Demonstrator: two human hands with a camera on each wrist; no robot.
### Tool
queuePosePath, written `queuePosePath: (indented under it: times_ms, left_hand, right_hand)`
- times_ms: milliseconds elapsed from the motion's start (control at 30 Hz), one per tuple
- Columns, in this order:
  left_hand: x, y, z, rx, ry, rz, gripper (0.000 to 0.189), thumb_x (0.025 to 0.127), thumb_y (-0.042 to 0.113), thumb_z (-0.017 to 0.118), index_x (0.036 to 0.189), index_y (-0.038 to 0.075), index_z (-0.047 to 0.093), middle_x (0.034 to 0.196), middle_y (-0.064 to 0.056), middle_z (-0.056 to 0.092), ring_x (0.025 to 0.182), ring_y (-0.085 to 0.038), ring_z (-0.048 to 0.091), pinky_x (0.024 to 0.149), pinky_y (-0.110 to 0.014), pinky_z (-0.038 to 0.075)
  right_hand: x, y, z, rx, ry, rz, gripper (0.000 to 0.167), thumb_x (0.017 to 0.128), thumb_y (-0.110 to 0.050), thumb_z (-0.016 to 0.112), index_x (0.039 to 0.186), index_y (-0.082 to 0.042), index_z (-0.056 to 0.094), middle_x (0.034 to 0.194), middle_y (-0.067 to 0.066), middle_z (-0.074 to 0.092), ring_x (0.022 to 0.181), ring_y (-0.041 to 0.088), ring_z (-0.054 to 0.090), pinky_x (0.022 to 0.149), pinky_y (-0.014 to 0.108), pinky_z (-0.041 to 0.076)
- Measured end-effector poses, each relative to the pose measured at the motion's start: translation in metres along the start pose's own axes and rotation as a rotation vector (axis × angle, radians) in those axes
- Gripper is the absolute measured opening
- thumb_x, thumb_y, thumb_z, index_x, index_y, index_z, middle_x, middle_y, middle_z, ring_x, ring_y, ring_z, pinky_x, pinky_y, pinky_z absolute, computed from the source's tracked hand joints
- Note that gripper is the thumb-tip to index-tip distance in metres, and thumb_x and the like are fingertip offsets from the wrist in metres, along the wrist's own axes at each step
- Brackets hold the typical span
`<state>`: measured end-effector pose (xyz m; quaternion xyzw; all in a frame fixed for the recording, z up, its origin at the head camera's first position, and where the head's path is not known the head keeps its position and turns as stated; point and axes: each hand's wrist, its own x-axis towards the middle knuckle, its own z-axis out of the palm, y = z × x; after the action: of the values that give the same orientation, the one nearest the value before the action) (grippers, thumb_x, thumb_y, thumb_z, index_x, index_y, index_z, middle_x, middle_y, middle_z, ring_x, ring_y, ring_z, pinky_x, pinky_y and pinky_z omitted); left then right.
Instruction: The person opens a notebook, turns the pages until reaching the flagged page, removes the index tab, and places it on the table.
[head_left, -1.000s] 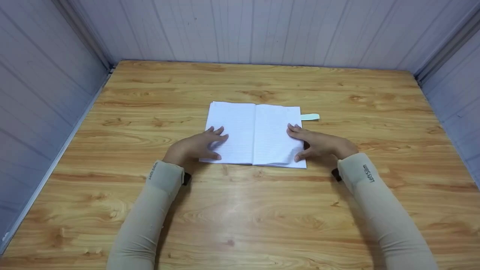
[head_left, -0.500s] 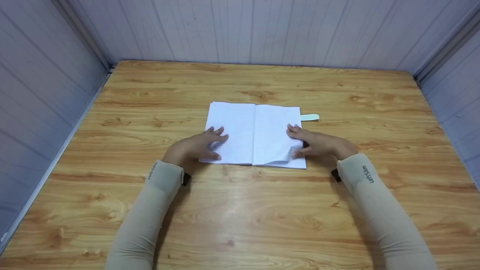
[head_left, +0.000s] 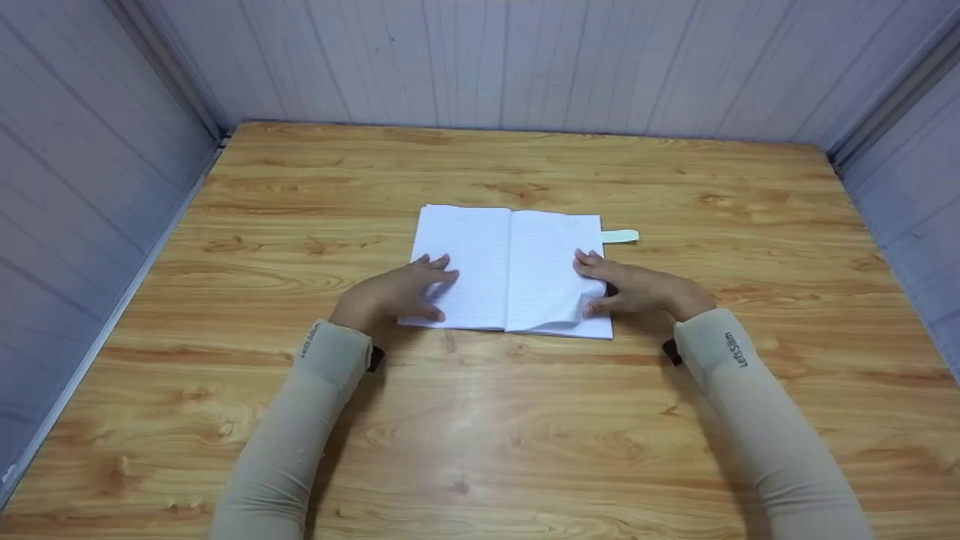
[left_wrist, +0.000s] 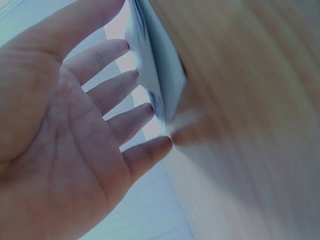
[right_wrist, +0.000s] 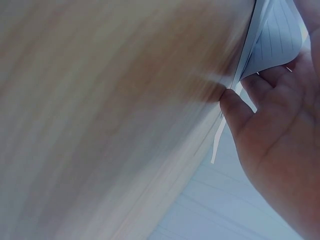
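Note:
An open notebook (head_left: 480, 244) with white lined pages lies flat on the wooden table in the head view. My left hand (head_left: 397, 291) rests on the left page's outer edge, fingers spread; in the left wrist view its fingertips meet the edge of the pages (left_wrist: 147, 55). At the outer edge of the right page is my right hand (head_left: 645, 289), fingers on top, thumb near the lower corner. Between thumb and fingers it pinches a page (right_wrist: 277, 42), whose lower corner curls up off the sheets beneath. A pale strip (head_left: 621, 236) sticks out from the notebook's right side.
The wood-grained table (head_left: 465, 435) extends around the notebook on every side. Pale panelled walls (head_left: 465, 60) stand behind it and at left and right. Beige sleeves (head_left: 750, 397) cover both forearms, with a dark wrist device (head_left: 673, 351) under each cuff.
The right thumb has moved slightly inward and the right page's lower corner has curled up more, mostly in the first half second. The left hand stays almost still.

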<state>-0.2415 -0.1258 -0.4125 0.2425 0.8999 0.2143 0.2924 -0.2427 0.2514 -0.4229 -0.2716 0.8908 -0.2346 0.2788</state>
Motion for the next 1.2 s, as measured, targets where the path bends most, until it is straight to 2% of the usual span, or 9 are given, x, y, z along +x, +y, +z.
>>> queuePosePath:
  times_ms: [200, 367, 467, 600, 733, 933, 1200]
  left_hand:
    - [-0.002, 0.006, -0.002, 0.039, 0.024, 0.008, 0.071, 0.09, 0.018, 0.068, 0.151, 0.016, 0.032, 0.162, -0.005, 0.011, 0.15, -0.023, 0.005, 0.122, -0.042, 0.009]
    - [-0.003, 0.012, -0.004, 0.062, 0.07, 0.022, 0.064, 0.09, 0.02, 0.068, 0.148, 0.014, 0.039, 0.161, -0.009, 0.018, 0.149, -0.025, 0.014, 0.121, -0.043, 0.015]
    - [-0.001, 0.016, -0.005, 0.091, 0.131, 0.064, 0.056, 0.091, 0.02, 0.067, 0.143, 0.01, 0.047, 0.156, -0.014, 0.03, 0.146, -0.029, 0.025, 0.119, -0.044, 0.022]
    - [0.006, 0.023, -0.002, 0.134, 0.248, 0.159, 0.048, 0.092, 0.018, 0.065, 0.135, 0.001, 0.053, 0.142, -0.021, 0.049, 0.135, -0.034, 0.043, 0.114, -0.043, 0.032]
    - [0.013, 0.034, 0.004, 0.118, 0.321, 0.209, 0.046, 0.093, 0.02, 0.064, 0.132, -0.001, 0.055, 0.133, -0.018, 0.058, 0.128, -0.031, 0.051, 0.111, -0.041, 0.038]
    - [0.021, 0.057, 0.016, 0.077, 0.355, 0.245, 0.047, 0.092, 0.025, 0.066, 0.132, 0.004, 0.057, 0.13, -0.011, 0.061, 0.124, -0.025, 0.055, 0.107, -0.038, 0.042]
    - [0.033, 0.09, 0.031, 0.124, 0.351, 0.329, 0.048, 0.09, 0.029, 0.067, 0.132, 0.007, 0.058, 0.128, -0.008, 0.063, 0.12, -0.021, 0.058, 0.103, -0.035, 0.046]
  right_hand:
    - [0.0, -0.001, 0.0, -0.003, 0.002, 0.005, 0.089, 0.09, -0.044, 0.062, 0.153, -0.005, 0.013, 0.162, 0.011, -0.003, 0.149, 0.031, -0.005, 0.12, 0.052, 0.004]
    - [0.0, -0.002, 0.0, -0.006, -0.004, 0.027, 0.089, 0.09, -0.047, 0.061, 0.154, -0.008, 0.013, 0.163, 0.006, -0.003, 0.15, 0.028, -0.006, 0.121, 0.05, 0.004]
    - [0.0, -0.002, -0.001, -0.005, -0.004, 0.026, 0.089, 0.09, -0.046, 0.061, 0.154, -0.008, 0.013, 0.163, 0.007, -0.003, 0.15, 0.028, -0.006, 0.12, 0.051, 0.004]
    - [-0.001, -0.002, -0.001, -0.005, -0.008, 0.03, 0.088, 0.09, -0.046, 0.061, 0.154, -0.008, 0.012, 0.163, 0.007, -0.003, 0.15, 0.028, -0.006, 0.12, 0.051, 0.004]
    - [0.0, -0.001, -0.001, -0.001, -0.011, 0.025, 0.088, 0.091, -0.046, 0.06, 0.154, -0.007, 0.012, 0.163, 0.008, -0.003, 0.15, 0.029, -0.006, 0.12, 0.051, 0.004]
    - [0.0, 0.0, 0.0, 0.003, -0.007, 0.018, 0.088, 0.091, -0.045, 0.06, 0.153, -0.006, 0.013, 0.162, 0.01, -0.003, 0.149, 0.031, -0.006, 0.12, 0.052, 0.004]
    - [0.0, -0.002, -0.001, -0.006, -0.006, 0.033, 0.087, 0.091, -0.047, 0.059, 0.154, -0.008, 0.013, 0.163, 0.01, -0.002, 0.149, 0.031, -0.004, 0.12, 0.053, 0.005]
